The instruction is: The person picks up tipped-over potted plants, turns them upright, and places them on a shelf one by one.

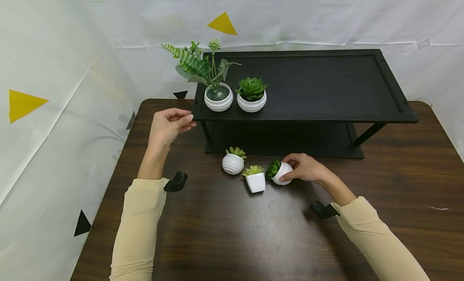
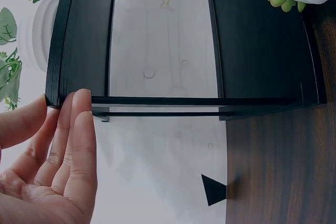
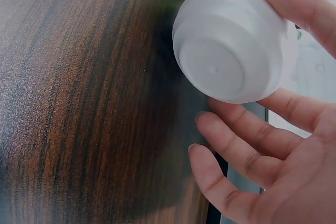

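Observation:
At the front left corner of a black two-level shelf (image 1: 319, 83), my left hand (image 1: 168, 126) pinches the upper board's edge between thumb and fingers. My right hand (image 1: 304, 168) grips a dark green succulent in a round white pot (image 1: 284, 173); the pot is tilted, its plant pointing left. In the right wrist view the pot's base (image 3: 212, 69) faces the camera, thumb on one side and fingers on the other. Left of it are a pale succulent in a square white pot (image 1: 255, 182) and another succulent in a ribbed round pot (image 1: 233, 163), which leans.
On the upper board's left end stand a tall leafy plant in a white pot (image 1: 218, 98) and a green succulent in a white pot (image 1: 251, 100). The shelf's lower board (image 1: 282, 140) rests on the dark wooden table (image 1: 232, 240). White sheeting (image 1: 308, 19) hangs behind and at left.

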The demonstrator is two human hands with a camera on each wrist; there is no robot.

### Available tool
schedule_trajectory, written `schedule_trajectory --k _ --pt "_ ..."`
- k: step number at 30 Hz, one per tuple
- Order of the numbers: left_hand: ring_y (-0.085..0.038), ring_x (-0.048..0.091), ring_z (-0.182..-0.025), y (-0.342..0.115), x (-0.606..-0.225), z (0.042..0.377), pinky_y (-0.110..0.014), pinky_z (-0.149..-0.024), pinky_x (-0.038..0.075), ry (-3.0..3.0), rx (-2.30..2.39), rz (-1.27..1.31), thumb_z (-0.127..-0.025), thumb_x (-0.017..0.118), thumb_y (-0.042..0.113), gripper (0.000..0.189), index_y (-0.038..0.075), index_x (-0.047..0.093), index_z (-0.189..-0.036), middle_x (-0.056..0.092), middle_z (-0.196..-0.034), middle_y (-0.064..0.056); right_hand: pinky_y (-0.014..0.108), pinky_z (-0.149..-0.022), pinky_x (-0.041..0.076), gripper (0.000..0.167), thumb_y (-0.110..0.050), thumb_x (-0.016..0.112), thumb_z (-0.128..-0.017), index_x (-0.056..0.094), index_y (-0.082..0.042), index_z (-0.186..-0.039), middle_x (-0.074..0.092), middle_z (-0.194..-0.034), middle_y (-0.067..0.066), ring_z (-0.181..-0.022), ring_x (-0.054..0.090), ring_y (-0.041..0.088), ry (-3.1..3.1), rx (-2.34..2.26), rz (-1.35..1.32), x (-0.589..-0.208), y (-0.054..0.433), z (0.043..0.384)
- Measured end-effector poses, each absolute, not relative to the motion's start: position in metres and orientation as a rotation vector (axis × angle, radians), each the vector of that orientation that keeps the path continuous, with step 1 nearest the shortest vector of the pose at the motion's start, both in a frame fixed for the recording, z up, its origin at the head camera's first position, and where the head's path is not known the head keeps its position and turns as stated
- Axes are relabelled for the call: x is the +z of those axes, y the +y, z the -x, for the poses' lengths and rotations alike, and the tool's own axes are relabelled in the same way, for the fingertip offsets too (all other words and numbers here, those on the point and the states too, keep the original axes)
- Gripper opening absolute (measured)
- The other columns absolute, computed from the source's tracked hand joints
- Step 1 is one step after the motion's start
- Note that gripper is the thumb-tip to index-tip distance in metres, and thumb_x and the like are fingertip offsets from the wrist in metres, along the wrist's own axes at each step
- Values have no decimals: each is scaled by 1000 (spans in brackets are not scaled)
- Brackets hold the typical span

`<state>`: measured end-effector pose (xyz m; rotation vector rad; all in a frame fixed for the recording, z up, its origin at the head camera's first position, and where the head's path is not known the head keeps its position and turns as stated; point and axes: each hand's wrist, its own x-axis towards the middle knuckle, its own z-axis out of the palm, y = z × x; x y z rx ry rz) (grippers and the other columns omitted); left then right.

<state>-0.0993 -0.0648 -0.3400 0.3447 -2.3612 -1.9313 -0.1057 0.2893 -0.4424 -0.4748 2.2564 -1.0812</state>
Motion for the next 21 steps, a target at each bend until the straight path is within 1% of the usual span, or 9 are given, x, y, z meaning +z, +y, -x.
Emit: schedule_trajectory --k 8,15,21 --pt "-21 67 -75 -65 -340 99 -25 -70 55 -2365 -1929 -347 -85 64 3 23 -11 61 -103 62 -79 -3 27 -62 48 50 -14 79 -71 53 9 -108 57 -94 15 -77 56 21 2216 -1151 459 -444 293 104" --pt "-14 67 -70 -64 -340 99 -25 -71 55 -2366 -1927 -353 -84 64 3 24 -11 61 -103 62 -79 -4 26 -61 49 50 -13 79 -71 53 9 -108 57 -94 15 -77 56 21 2203 -1186 468 -448 296 104" --pt "-18 67 -73 -64 -340 99 -25 -71 55 -2364 -1935 -359 -84 65 4 24 -10 61 -103 62 -80 -4 26 -60 49 51 -12 79 -71 53 9 -109 57 -96 15 -77 57 22 2200 -1219 500 -450 298 103"
